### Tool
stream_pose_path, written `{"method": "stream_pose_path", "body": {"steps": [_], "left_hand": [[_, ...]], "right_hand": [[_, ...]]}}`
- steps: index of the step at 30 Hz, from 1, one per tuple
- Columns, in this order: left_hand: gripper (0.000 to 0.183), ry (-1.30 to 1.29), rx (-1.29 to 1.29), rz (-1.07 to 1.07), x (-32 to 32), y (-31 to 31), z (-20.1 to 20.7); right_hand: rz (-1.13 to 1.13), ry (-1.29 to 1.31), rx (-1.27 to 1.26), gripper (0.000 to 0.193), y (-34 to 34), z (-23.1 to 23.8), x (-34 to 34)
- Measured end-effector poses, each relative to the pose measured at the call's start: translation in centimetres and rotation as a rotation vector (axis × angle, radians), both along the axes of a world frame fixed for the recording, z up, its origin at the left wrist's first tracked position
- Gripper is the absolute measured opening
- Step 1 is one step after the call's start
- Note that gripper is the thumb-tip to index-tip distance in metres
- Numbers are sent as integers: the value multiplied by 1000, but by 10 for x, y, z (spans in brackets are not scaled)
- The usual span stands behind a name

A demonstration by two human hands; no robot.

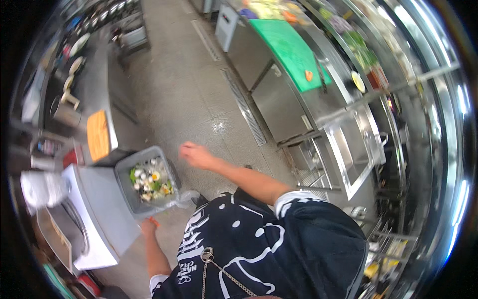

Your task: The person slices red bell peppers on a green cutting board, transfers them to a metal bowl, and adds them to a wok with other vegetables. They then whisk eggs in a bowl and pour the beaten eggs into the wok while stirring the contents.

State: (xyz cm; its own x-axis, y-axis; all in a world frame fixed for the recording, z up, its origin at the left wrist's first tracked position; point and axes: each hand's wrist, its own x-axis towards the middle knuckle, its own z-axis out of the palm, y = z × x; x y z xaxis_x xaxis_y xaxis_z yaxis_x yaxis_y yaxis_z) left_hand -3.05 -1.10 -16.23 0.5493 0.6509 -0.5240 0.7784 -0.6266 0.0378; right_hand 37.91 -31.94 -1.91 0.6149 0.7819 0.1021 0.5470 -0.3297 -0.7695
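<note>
A grey plastic bin (pixel 122 180) stands on the floor left of the middle, lined with a clear bag. Food scraps (pixel 149 182) lie in it: white eggshell-like pieces, green leaves and yellow bits. Just below the bin's near edge is my left hand (pixel 149 226), its fingers closed around a small orange-red thing (pixel 153 220) whose kind I cannot make out. My right hand (pixel 195 155) hangs in the air right of the bin, over the floor. Motion blurs its fingers, and nothing clearly shows in them.
Left of the bin stands a white cabinet (pixel 102 199); beyond it, a wooden board (pixel 98 134) lies at the corner of a steel counter. On the right, a green cutting board (pixel 284 47) with an orange piece (pixel 308 75) tops another counter, near a steel sink (pixel 348 149). Drain grates (pixel 242 105) cross the floor.
</note>
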Motion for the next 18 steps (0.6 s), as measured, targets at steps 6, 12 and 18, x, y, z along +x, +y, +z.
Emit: {"method": "stream_pose_path", "body": {"steps": [6, 12, 18], "left_hand": [[24, -402, -572, 177, 227, -129, 6], [17, -384, -793, 72, 492, -328, 88], [26, -503, -764, -248, 700, -489, 149]], "right_hand": [[-813, 18, -562, 42, -339, 19, 97], [-1288, -55, -403, 47, -611, 29, 221], [-1356, -136, -254, 57, -679, 44, 382]]}}
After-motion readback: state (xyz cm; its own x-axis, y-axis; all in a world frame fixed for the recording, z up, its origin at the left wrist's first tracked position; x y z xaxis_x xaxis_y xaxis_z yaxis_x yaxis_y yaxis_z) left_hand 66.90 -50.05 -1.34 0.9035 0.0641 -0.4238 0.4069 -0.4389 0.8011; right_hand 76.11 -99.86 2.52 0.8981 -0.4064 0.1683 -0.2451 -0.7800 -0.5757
